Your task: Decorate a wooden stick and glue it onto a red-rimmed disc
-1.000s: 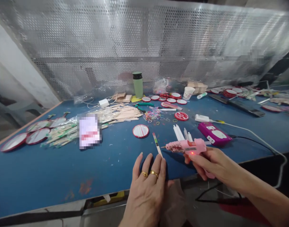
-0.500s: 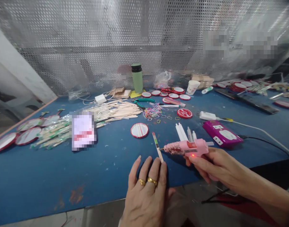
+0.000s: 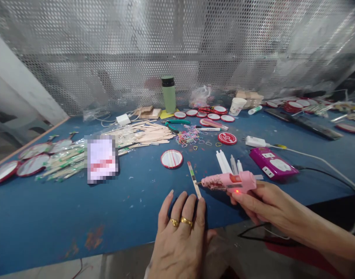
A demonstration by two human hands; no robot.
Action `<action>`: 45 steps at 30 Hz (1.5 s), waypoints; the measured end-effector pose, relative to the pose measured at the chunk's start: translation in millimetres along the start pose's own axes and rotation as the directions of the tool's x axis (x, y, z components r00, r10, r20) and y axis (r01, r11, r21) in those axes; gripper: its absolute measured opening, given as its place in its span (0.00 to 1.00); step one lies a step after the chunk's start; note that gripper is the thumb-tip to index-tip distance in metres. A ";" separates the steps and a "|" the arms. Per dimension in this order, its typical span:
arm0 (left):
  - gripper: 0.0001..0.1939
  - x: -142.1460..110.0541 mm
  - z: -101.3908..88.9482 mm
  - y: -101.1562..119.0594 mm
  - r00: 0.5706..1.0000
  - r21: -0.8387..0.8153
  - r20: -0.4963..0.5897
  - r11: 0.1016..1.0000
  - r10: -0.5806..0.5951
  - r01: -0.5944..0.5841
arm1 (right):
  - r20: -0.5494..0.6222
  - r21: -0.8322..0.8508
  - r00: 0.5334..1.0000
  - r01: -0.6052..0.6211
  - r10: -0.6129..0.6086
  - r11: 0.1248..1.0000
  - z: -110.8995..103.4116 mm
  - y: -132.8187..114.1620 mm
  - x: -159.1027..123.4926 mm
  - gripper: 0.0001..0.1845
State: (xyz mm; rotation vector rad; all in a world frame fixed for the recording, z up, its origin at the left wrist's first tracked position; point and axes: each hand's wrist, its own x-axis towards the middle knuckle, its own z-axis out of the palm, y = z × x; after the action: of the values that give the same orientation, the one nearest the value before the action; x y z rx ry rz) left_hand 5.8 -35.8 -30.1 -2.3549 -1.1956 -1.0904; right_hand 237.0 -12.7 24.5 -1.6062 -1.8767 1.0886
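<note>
Gripping glue gun, right hand curled, nozzle newly at stick touched by outspread left hand

No legible text, the white print on the red disc too small.

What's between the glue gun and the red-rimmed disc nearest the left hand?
A stick with red and green bands, lying on the blue tabletop; the head view shows it.

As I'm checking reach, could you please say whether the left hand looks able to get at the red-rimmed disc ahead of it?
Probably yes: only blue tabletop shows between the left hand and the red-rimmed disc, though the hand may have to leave the stick.
</note>
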 end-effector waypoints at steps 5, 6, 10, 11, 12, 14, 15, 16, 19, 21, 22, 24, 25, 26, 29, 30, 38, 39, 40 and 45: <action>0.19 -0.3 1.4 0.3 1.000 0.006 -0.003 1.000 -0.006 0.006 | -0.033 0.003 0.999 0.017 -0.017 1.000 -1.3 -1.7 -2.0 0.25; 0.18 -0.2 1.4 0.4 1.000 0.002 -0.005 1.000 -0.006 0.006 | -0.028 0.009 0.999 0.016 -0.016 1.000 -1.5 -2.5 -2.2 0.25; 0.18 0.3 0.7 0.5 1.000 -0.004 -0.010 1.000 -0.001 0.001 | 0.002 -0.002 0.999 0.035 -0.035 0.999 -2.1 -7.1 -2.4 0.26; 0.18 0.4 0.7 0.5 1.000 -0.002 -0.009 1.000 0.000 -0.001 | 0.013 -0.006 0.999 0.043 -0.043 0.999 -2.3 -9.0 -2.2 0.26; 0.18 0.6 0.6 0.4 1.000 -0.001 -0.009 1.000 0.001 -0.001 | 0.018 -0.008 0.999 0.052 -0.051 0.999 -2.6 -11.2 -2.0 0.26; 0.19 0.7 0.7 0.3 1.000 0.000 -0.013 1.000 0.001 -0.001 | 0.016 -0.007 0.997 0.075 -0.074 0.997 -3.3 -16.1 -1.5 0.25; 0.19 0.7 0.7 0.2 1.000 0.001 -0.012 1.000 0.000 0.000 | 0.013 -0.005 0.997 0.081 -0.081 0.997 -3.6 -18.3 -1.3 0.25; 0.19 0.7 0.8 0.2 1.000 0.002 -0.010 1.000 -0.002 0.002 | 0.021 -0.003 0.996 0.082 -0.082 0.997 -3.7 -20.0 -1.2 0.24; 0.18 0.4 1.0 0.3 1.000 -0.001 -0.011 1.000 0.000 0.000 | 0.024 -0.004 0.998 0.055 -0.055 0.998 -3.4 -20.5 -1.5 0.27; 0.18 0.2 1.0 0.5 1.000 -0.006 -0.012 1.000 -0.001 0.001 | 0.003 -0.011 0.999 0.036 -0.036 0.999 -2.8 -17.8 -2.0 0.30; 0.18 0.1 1.0 0.6 1.000 -0.007 -0.010 1.000 -0.002 0.002 | -0.004 -0.012 1.000 0.031 -0.031 0.999 -2.5 -16.1 -2.3 0.30; 0.18 0.1 0.9 0.8 1.000 -0.008 -0.005 1.000 -0.003 0.003 | 0.007 -0.015 1.000 0.022 -0.022 1.000 -2.4 -12.6 -2.6 0.29; 0.18 0.2 0.7 0.8 1.000 -0.011 -0.005 1.000 -0.006 0.006 | 0.011 -0.018 1.000 0.022 -0.022 1.000 -2.5 -10.9 -2.7 0.29; 0.18 0.3 0.6 0.8 1.000 -0.014 -0.004 1.000 -0.008 0.008 | 0.010 -0.021 1.000 0.022 -0.022 1.000 -2.6 -9.2 -2.8 0.28; 0.18 0.8 0.4 0.8 1.000 -0.019 -0.010 1.000 -0.013 0.013 | -0.010 -0.017 0.999 0.037 -0.037 0.999 -2.8 -5.0 -3.6 0.29; 0.18 1.0 0.5 0.8 1.000 -0.018 -0.012 1.000 -0.013 0.013 | -0.020 -0.013 0.999 0.040 -0.041 0.999 -2.9 -4.4 -4.0 0.29; 0.17 1.0 0.7 1.1 1.000 -0.007 -0.019 1.000 -0.011 0.011 | -0.006 0.005 0.998 0.064 -0.064 0.998 -5.5 -21.4 -5.6 0.21; 0.18 0.9 0.5 1.0 1.000 -0.007 -0.012 1.000 -0.014 0.014 | -0.003 0.007 0.997 0.074 -0.074 0.997 -5.7 -23.4 -5.3 0.21; 0.18 1.0 0.3 0.9 1.000 -0.008 -0.009 1.000 -0.014 0.014 | 0.003 0.009 0.997 0.081 -0.081 0.997 -5.9 -24.7 -5.1 0.21; 0.18 1.3 -0.9 0.8 1.000 -0.008 -0.010 1.000 -0.005 0.005 | 0.039 0.019 0.998 0.053 -0.054 0.998 -6.1 -22.7 -7.0 0.22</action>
State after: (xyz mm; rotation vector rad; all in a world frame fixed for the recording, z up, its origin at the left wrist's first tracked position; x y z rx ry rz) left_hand 6.5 -36.1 -28.4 -2.3507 -1.1961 -1.1095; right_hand 229.3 -18.1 47.1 -1.5267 -1.9187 1.1191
